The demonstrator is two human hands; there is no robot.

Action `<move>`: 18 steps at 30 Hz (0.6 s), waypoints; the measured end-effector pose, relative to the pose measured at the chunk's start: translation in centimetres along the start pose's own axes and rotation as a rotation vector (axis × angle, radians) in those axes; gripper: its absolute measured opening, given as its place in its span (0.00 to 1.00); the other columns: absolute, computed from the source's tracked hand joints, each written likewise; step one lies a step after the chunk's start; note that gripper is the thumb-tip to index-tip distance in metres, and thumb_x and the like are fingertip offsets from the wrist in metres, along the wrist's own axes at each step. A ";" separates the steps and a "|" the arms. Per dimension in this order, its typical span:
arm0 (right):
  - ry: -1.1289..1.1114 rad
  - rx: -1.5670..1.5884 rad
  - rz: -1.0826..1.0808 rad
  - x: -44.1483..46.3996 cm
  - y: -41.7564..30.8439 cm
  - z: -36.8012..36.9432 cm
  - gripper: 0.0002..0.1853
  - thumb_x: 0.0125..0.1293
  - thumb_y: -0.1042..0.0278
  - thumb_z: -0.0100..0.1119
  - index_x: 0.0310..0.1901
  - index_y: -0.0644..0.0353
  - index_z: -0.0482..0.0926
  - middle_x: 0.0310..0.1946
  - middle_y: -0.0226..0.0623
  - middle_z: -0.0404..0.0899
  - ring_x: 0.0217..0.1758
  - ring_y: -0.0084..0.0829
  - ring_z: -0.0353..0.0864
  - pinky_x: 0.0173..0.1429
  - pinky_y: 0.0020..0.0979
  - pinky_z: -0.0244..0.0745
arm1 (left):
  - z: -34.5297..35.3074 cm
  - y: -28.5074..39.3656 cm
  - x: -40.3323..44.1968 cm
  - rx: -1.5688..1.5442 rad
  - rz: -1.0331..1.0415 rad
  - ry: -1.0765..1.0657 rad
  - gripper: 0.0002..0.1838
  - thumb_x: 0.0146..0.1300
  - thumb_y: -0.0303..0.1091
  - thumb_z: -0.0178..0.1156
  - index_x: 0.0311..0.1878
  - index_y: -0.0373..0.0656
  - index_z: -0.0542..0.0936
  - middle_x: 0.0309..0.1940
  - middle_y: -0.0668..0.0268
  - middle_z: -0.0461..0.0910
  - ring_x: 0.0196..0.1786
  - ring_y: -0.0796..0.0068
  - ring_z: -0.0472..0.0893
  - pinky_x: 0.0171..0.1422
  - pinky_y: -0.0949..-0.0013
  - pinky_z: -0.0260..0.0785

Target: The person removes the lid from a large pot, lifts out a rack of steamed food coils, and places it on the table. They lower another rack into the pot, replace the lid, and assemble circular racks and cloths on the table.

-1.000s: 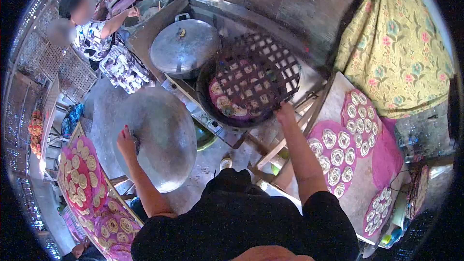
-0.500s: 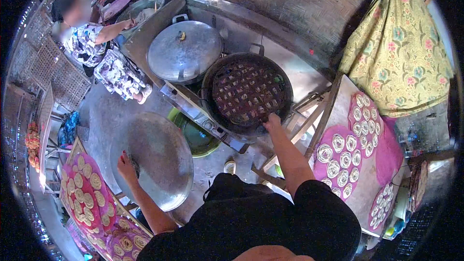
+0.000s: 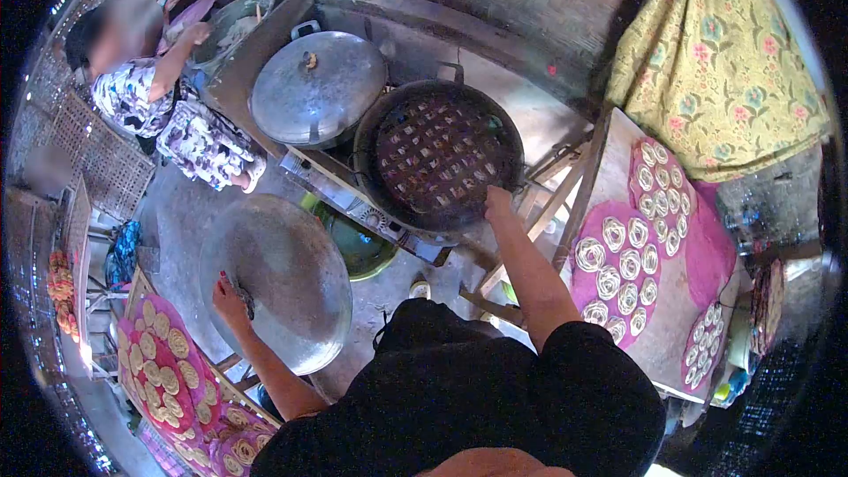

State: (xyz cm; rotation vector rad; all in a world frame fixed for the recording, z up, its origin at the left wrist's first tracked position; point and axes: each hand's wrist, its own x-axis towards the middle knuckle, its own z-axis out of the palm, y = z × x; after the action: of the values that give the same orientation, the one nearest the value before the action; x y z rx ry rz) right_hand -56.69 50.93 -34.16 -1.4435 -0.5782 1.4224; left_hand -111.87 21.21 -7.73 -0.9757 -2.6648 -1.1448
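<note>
My left hand is closed at the dark grip of a big round metal lid, which hangs low on my left above the floor. At the near right rim of a black wok, my right hand has its fingers closed; what they hold is hidden. Inside the wok lies a dark rack with rows of small pale pieces on it. Behind it, a domed metal lid covers a second pot.
A person sits at the back left beside a basin. Coiled pale noodle rounds lie on pink sheets on the right table and on a left rack. A green tub stands below the stove. A floral cloth hangs at right.
The view has shifted a little, so the wok and pot sit slightly further left. My right hand stays at the wok's rim, and my left hand still has the lid. The seated person's arm has moved.
</note>
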 end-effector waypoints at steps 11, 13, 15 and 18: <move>-0.182 -0.175 -0.404 -24.7 -16.7 0.2 0.13 0.61 0.68 0.56 0.47 0.62 0.75 0.36 0.36 0.79 0.36 0.23 0.75 0.42 0.27 0.71 | -0.2 13.7 -0.4 -0.293 -0.057 -0.337 0.23 0.67 0.48 0.49 0.23 0.39 0.69 0.13 0.69 0.63 0.19 0.76 0.59 0.23 0.67 0.54; -0.111 -0.375 -0.735 -25.3 -17.7 -5.4 0.13 0.62 0.69 0.55 0.48 0.62 0.74 0.36 0.33 0.77 0.37 0.21 0.74 0.42 0.24 0.71 | 1.5 13.4 0.5 -0.252 0.144 -0.269 0.22 0.67 0.49 0.48 0.22 0.44 0.66 0.12 0.75 0.60 0.15 0.82 0.57 0.19 0.71 0.50; 0.119 -0.252 -0.550 -26.2 -18.5 -13.3 0.12 0.63 0.71 0.53 0.48 0.62 0.74 0.36 0.29 0.76 0.37 0.19 0.72 0.39 0.20 0.68 | 0.2 18.1 -1.3 -0.420 0.094 -0.318 0.21 0.67 0.48 0.48 0.22 0.46 0.65 0.12 0.77 0.58 0.13 0.86 0.57 0.16 0.75 0.47; 0.470 -0.616 -0.637 -31.0 -21.1 -25.8 0.13 0.65 0.72 0.47 0.49 0.65 0.72 0.45 0.43 0.77 0.44 0.31 0.78 0.46 0.30 0.72 | 1.0 20.4 -2.1 -0.609 0.000 -0.322 0.20 0.68 0.47 0.48 0.23 0.46 0.66 0.13 0.78 0.56 0.13 0.87 0.57 0.16 0.77 0.46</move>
State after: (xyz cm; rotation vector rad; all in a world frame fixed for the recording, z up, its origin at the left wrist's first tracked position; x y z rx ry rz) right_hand -32.48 24.52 -6.06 -1.7666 -1.0997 0.3854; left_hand -98.10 31.32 3.64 -1.3361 -2.5709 -2.0210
